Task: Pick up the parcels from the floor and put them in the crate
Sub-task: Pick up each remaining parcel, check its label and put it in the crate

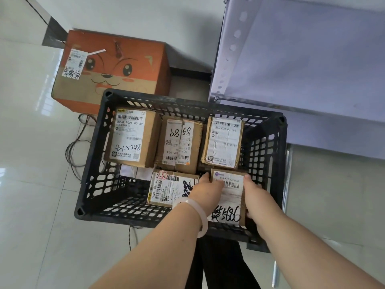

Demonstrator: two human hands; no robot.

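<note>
A black plastic crate (91, 155) stands on the floor and holds several brown cardboard parcels with white labels. Along its far side lie three: one at the left (131, 136), one in the middle (179, 142), one at the right (224, 140). Another parcel (164, 190) lies at the near middle. At the near right corner, both hands grip one labelled parcel (231, 197) inside the crate. My left hand (208, 188) holds its left edge and my right hand (255, 195) holds its right edge. A white bangle sits on the left wrist.
A large orange cardboard box (112, 69) with a cartoon face stands behind the crate by the wall. A grey metal shelf (302, 65) rises at the right, close to the crate. A thin black cable (73, 151) lies on the tiled floor at the left.
</note>
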